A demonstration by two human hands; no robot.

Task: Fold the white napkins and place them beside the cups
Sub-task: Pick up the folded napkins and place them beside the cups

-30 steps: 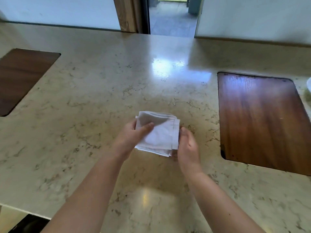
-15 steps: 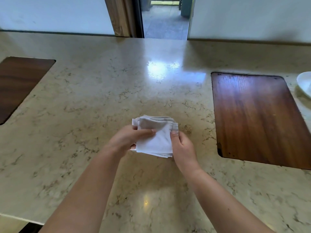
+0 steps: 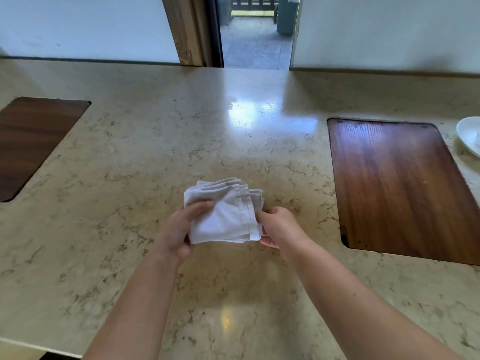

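A folded white napkin, a thick square with several layers showing along its right side, is held just above the marble counter in the middle of the view. My left hand grips its left edge, thumb on top. My right hand pinches its right edge, fingers partly under the cloth. No cup is fully in view.
A dark wooden inset panel lies in the counter to the right, another wooden inset panel at the far left. A white dish is cut off at the right edge. An open doorway stands behind the counter.
The napkin has been squared up and lifted slightly. My right hand has turned from lying flat beside it to pinching its right edge. The camera has tilted up, showing more of the white dish.
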